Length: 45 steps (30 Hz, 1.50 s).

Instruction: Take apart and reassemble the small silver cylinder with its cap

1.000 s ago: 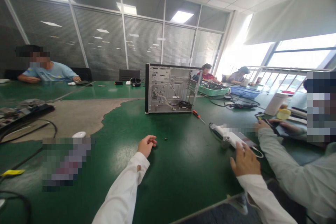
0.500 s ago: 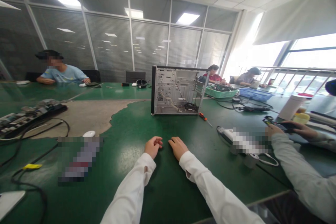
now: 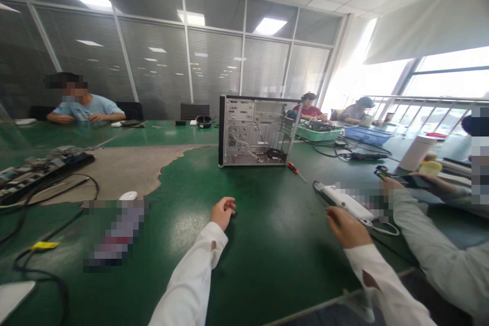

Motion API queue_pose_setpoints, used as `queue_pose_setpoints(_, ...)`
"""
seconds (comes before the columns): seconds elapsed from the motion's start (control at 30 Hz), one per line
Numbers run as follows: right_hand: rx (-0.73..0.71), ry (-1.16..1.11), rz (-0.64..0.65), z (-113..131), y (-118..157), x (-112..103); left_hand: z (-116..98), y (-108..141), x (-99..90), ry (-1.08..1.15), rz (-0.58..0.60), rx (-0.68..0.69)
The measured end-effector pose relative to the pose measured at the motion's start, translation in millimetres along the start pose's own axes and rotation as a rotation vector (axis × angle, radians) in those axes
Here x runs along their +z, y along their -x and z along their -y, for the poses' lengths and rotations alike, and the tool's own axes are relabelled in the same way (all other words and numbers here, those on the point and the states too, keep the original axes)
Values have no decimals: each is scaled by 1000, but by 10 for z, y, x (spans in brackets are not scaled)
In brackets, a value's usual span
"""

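Note:
My left hand point(image 3: 223, 213) rests on the green table point(image 3: 267, 224) with nothing in it, its fingers loosely curled and apart. My right hand point(image 3: 348, 226) is over the table farther right, beside a white power strip point(image 3: 346, 201); its fingers point left and blur a little, so whether they are apart does not show. Beyond both hands stands an open computer case point(image 3: 260, 132), its metal inside and loose cables facing me. A screwdriver point(image 3: 293, 168) with an orange and black handle lies by the case's lower right corner.
At the left are a cluttered black tray point(image 3: 82, 163), cables and a white mouse point(image 3: 128, 196). Green point(image 3: 321, 135) and blue baskets point(image 3: 367, 135) stand back right. Near right, a person's grey sleeves point(image 3: 420, 244) reach over the table. Other people sit farther off.
My right hand has moved right, from beside my left hand to the power strip. My left hand stays in place. The view has shifted slightly.

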State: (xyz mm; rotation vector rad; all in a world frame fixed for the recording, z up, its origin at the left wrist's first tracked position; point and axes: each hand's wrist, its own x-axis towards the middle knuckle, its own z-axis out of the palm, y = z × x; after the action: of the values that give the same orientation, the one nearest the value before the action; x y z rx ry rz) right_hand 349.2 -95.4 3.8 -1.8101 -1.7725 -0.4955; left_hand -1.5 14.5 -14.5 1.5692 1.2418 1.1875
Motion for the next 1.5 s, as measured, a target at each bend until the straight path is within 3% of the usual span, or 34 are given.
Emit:
queue_pose_setpoints(0.13, 150, 207, -109, -638, 27, -281, -11, 1, -4, -17, 2, 2)
queue_pose_setpoints(0.27, 133, 225, -26, -840, 64, -309, -13, -1, -12, -4, -7, 8)
queue_pose_setpoints(0.37, 109, 219, 17, -856, 90, -244, 1, 0, -13, 9, -9, 12)
queue_pose_setpoints(0.6, 231, 177, 34, -896, 61, -202, 28, 2, -11, 13, -7, 12)
queue_pose_setpoints(0.93, 161, 194, -14, -1004, 123, -116, 9, 2, -11, 8, -3, 8)
queue_pose_setpoints(1.27, 144, 210, -62, -1063, 396, 115, 28, 0, -18, -9, 6, 4)
queue_pose_setpoints(1.4, 171, 320, -122, -1007, 382, 47, 17, 3, -17, -4, -2, 3)
queue_pose_setpoints(1.5, 144, 407, -138, -875, 212, -47, 15, 5, -15, -3, -2, 10)
